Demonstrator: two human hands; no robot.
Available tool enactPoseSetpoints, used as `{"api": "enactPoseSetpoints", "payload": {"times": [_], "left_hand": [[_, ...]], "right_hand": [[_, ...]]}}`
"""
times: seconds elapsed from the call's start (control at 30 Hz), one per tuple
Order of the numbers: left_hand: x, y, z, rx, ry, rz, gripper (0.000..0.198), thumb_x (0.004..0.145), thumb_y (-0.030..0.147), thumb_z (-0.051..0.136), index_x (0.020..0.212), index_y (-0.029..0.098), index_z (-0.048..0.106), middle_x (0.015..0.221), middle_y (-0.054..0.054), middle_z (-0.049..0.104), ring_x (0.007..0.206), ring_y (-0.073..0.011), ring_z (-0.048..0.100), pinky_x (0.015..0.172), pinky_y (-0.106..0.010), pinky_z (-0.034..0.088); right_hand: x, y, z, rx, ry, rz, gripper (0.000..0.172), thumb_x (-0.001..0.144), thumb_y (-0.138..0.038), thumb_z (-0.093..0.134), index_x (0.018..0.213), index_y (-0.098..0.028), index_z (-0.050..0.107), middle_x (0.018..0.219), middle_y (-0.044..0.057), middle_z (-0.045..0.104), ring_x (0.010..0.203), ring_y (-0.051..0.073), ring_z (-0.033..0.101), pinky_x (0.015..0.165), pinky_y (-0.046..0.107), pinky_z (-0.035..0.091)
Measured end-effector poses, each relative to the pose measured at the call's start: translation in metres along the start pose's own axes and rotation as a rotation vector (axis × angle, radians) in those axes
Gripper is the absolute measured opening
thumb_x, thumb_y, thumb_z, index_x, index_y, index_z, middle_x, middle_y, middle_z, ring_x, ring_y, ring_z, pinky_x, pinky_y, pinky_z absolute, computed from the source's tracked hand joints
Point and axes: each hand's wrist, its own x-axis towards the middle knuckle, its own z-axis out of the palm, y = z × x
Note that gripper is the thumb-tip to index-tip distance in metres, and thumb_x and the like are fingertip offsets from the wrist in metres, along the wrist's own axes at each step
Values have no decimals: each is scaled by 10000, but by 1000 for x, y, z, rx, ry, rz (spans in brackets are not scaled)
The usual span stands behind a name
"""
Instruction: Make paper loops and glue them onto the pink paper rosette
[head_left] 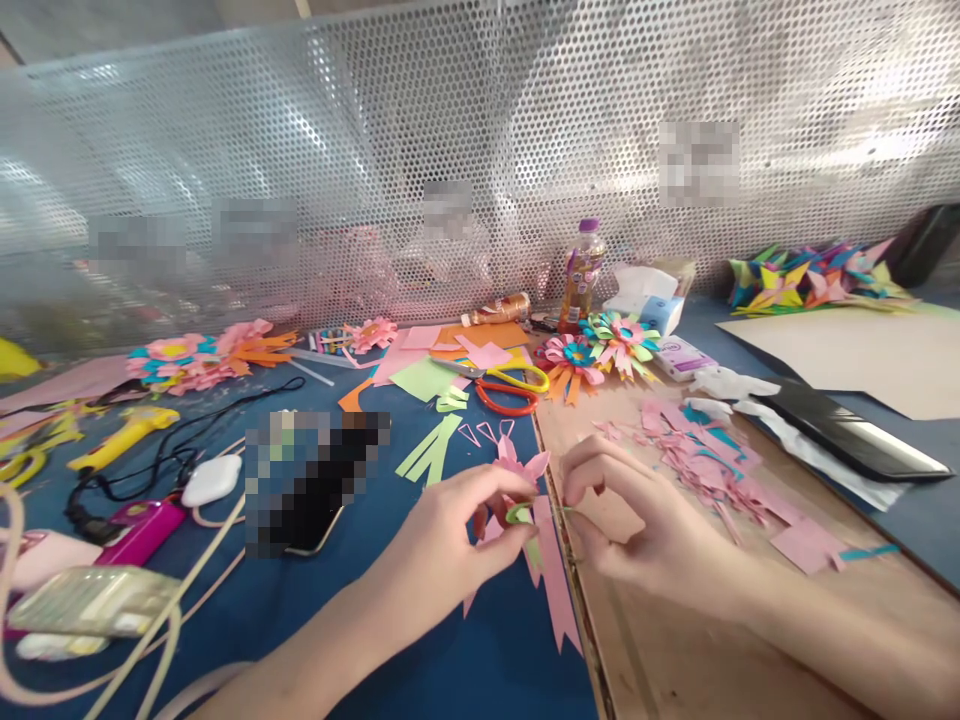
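My left hand [469, 520] is closed, with thumb and fingertips pinching a small curled strip of light green paper [519, 514]. Right below and behind it lies a pink paper flower [523, 462] with long notched pink paper tails [556, 590] on the blue table. A short way to the right, my right hand [626, 510] is pinched shut. Something thin and tiny shows at its fingertips, too small to name. Loose light green strips [431, 450] and folded pink paper loops [486, 430] lie just beyond my left hand.
Red- and yellow-handled scissors [510, 392] rest beyond my hands, near finished paper flowers [571, 362] and a drink bottle [582, 275]. Pink scraps [705, 450] cover the brown board [675, 640]. Leftward are a phone [322, 490], yellow glue gun [124, 437] and cables [161, 640]. A perforated metal screen [480, 130] stands behind.
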Motion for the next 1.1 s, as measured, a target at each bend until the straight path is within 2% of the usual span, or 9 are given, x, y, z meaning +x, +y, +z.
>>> {"api": "enactPoseSetpoints", "payload": {"times": [0.17,0.37,0.57,0.8,0.93,1.1], "left_hand": [[5,-1,-13,-283,-69,-160,259,783,327,643,1017,215,627,985,-24,656,843,-155,586,758,-276,465],[12,-11,-19,-452,-124,-188,156,732,228,693,881,181,687,912,-22,697,863,-156,631,816,-278,478],[13,-19,-21,-496,-181,-199,171,702,196,716,873,189,711,900,-20,714,870,-166,642,818,-300,500],[12,-18,-19,-523,-243,-173,203,701,128,693,885,205,731,902,-19,723,829,-160,651,781,-286,515],[10,-16,-18,-541,-243,-182,224,701,89,674,870,222,738,861,-3,722,798,-153,653,772,-286,515],[11,-15,-17,-546,-255,-175,194,706,126,692,874,212,741,883,-25,723,804,-162,654,756,-286,521]], "right_hand": [[-4,1,-5,23,10,89,211,754,-40,483,822,-235,438,828,8,490,783,168,492,706,334,409],[-5,-1,-2,68,13,80,172,784,-71,491,809,-230,429,808,8,479,758,162,483,695,332,413],[-7,-5,-1,78,9,91,171,775,-73,495,804,-227,430,831,9,492,774,155,488,712,327,423],[-8,-7,-1,154,-16,79,171,791,-75,493,822,-231,430,865,9,486,810,151,499,725,315,428],[-8,-7,1,174,-13,81,184,782,-55,490,820,-227,436,880,11,492,830,151,507,720,302,429],[-8,-8,3,201,-5,73,209,762,-32,484,820,-226,436,870,3,491,827,143,503,705,287,428]]}}
